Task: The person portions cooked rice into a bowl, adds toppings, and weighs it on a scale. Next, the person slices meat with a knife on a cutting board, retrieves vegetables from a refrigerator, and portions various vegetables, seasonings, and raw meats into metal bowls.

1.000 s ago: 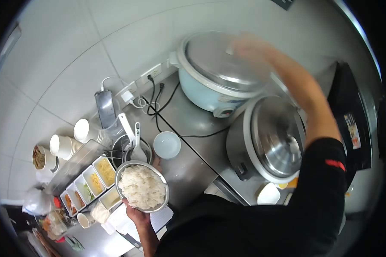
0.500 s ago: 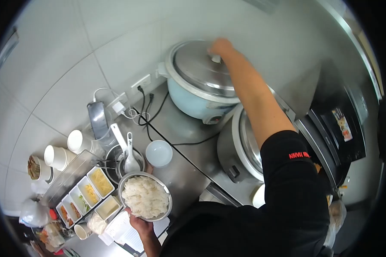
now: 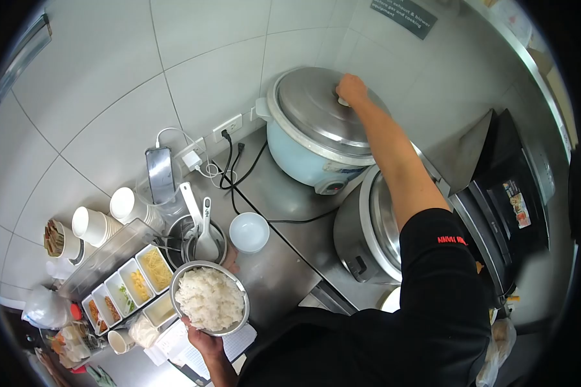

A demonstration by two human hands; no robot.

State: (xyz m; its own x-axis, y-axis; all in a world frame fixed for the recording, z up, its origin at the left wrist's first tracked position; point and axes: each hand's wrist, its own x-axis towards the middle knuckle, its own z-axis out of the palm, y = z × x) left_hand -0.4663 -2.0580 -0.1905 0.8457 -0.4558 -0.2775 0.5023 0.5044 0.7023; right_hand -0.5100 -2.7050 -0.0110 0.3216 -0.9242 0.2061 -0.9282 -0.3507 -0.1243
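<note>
My left hand (image 3: 203, 340) grips the near rim of a round metal bowl (image 3: 244, 304) heaped with cooked white rice (image 3: 210, 298). The bowl is held over the counter, beside the topping trays. My right hand (image 3: 352, 90) is stretched out to the far corner, its fingers closed round the knob of a metal lid (image 3: 306, 106). That lid sits on a large light-blue rice cooker (image 3: 297, 151). Close to the bowl's far side, a metal pot (image 3: 221, 255) holds a white rice paddle (image 3: 191, 201) and a white spoon (image 3: 206, 242).
A grey cooker (image 3: 350, 242) stands under my right arm. A white bowl (image 3: 250, 232) sits mid-counter. Left are topping trays (image 3: 128, 289), stacked paper cups (image 3: 128, 205) and a phone (image 3: 161, 173). Black power cords (image 3: 290, 222) cross the counter. A black appliance (image 3: 497, 193) stands at right.
The whole view has shifted, with the counter things now further right. The rice bowl has moved slightly left towards the trays. My right hand stays on the lid's knob.
</note>
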